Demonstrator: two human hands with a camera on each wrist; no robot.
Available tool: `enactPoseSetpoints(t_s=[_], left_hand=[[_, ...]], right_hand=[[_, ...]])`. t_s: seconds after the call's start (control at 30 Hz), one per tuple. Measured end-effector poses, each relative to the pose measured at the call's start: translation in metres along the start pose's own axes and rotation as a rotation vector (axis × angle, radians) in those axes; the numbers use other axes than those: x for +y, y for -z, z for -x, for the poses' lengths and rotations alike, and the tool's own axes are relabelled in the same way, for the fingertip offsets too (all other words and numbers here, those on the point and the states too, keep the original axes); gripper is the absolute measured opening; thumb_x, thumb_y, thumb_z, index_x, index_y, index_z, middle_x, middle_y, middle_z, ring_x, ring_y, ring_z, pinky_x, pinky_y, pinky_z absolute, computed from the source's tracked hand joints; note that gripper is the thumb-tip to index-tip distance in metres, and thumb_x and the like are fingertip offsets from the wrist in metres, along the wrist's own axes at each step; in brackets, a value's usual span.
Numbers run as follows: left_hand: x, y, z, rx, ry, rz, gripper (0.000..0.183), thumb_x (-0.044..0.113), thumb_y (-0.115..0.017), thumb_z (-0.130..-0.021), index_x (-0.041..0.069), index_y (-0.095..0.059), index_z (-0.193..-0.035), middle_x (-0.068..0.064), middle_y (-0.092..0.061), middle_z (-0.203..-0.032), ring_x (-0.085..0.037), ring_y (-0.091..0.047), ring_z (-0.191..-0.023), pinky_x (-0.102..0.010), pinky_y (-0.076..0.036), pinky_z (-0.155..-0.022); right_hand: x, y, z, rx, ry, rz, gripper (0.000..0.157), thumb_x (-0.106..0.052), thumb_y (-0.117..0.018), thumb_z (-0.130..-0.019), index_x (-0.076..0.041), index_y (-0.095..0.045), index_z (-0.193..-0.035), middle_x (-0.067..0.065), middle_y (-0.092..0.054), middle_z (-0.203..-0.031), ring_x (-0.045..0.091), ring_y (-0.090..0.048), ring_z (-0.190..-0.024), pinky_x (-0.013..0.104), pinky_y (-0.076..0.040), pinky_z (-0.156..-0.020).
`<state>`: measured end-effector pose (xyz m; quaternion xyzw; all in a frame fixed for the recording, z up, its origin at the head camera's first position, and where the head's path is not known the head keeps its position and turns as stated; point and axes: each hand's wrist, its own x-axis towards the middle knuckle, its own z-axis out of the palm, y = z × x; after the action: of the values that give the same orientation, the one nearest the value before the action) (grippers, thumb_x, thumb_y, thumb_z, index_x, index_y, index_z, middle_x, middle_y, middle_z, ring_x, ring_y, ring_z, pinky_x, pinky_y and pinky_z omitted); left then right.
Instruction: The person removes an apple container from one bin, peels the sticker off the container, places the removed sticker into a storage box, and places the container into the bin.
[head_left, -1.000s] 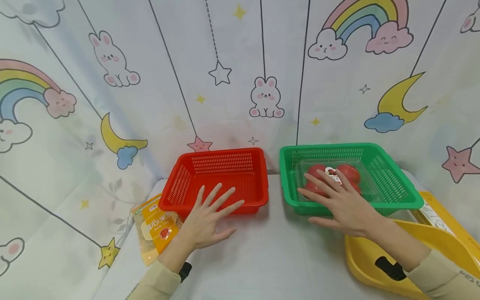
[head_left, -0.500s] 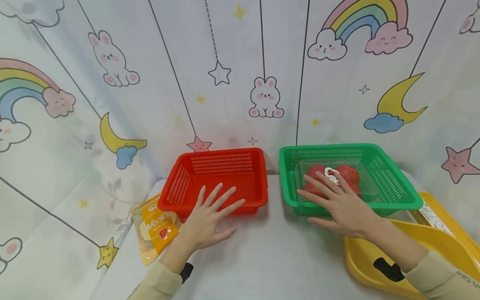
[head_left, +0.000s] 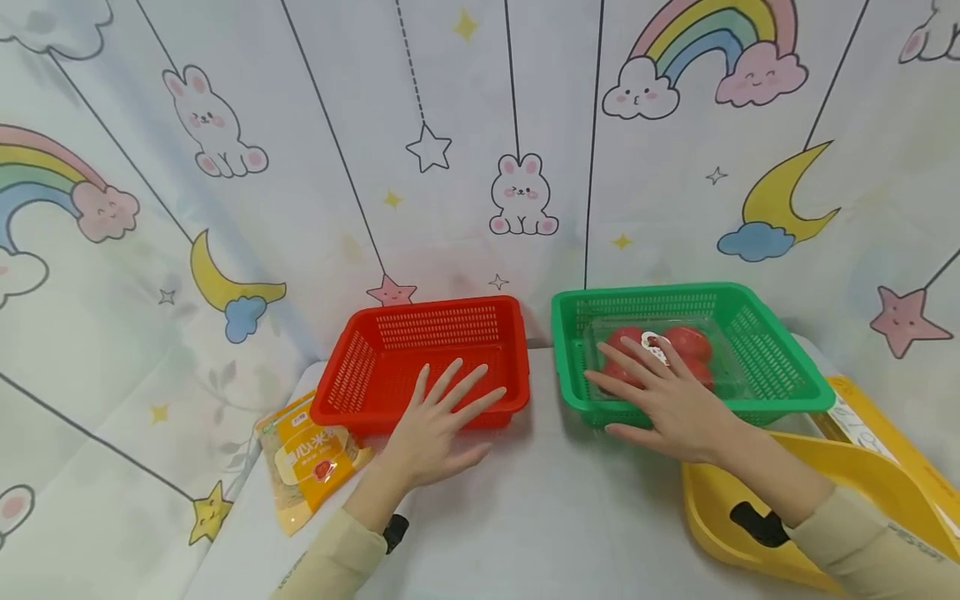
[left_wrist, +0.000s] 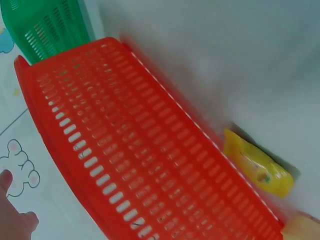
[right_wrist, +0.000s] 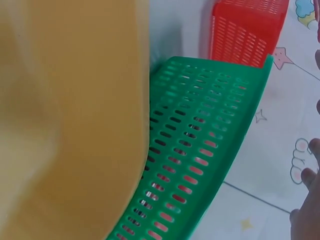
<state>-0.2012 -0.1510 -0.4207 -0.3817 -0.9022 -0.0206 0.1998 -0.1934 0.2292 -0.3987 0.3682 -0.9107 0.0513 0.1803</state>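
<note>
My left hand (head_left: 431,433) hovers at the front rim of the red plastic basket (head_left: 438,325), fingers straight and spread, holding nothing. My right hand (head_left: 678,408), also spread and holding nothing, overlaps the front of the green basket (head_left: 772,367) in the head view. Inside the green basket lies a clear plastic box (head_left: 731,358) of red round fruits (head_left: 687,343) with a white label, partly hidden by that hand. No contents show in the red basket. Fingertips of the left hand (left_wrist: 12,215) and right hand (right_wrist: 307,195) show at the edges of their wrist views.
An orange-and-clear food bag (head_left: 315,467) lies left of the red basket. A yellow tub (head_left: 892,492) stands front right under my right forearm, with an orange-and-white box (head_left: 870,425) behind it. A yellow packet (left_wrist: 257,165) sits beside the red basket. A patterned curtain (head_left: 465,208) hangs behind.
My left hand has shifted slightly right relative to the red basket. The head view has turned a little, and my right hand keeps nearly the same place over the green basket.
</note>
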Motion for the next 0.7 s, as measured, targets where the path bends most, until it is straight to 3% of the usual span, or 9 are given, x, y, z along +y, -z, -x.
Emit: enactPoseSetpoints(t_s=[0.33,0.7], left_hand=[[0.027,-0.017,-0.047,0.049,-0.002,0.12,0.072,0.054,-0.06,-0.094,0.033,-0.035,-0.158,0.001,-0.019,-0.167,-0.028,-0.015,-0.152,-0.063,-0.012,-0.118],[0.051,-0.029,-0.08,0.073,0.002,0.249,0.069,0.049,-0.059,-0.096,0.033,-0.035,-0.158,-0.001,-0.025,-0.165,-0.026,-0.015,-0.152,-0.055,-0.016,-0.12]], right_hand=[[0.011,0.009,-0.005,-0.022,-0.083,-0.077,0.07,-0.05,-0.068,-0.092,-0.027,-0.044,-0.154,0.008,-0.024,-0.165,0.037,-0.016,-0.15,0.061,-0.001,-0.119],[0.03,0.024,-0.002,-0.01,-0.144,-0.115,0.07,-0.046,-0.066,-0.095,-0.026,-0.039,-0.157,0.011,-0.021,-0.166,0.042,-0.018,-0.148,0.065,-0.002,-0.117]])
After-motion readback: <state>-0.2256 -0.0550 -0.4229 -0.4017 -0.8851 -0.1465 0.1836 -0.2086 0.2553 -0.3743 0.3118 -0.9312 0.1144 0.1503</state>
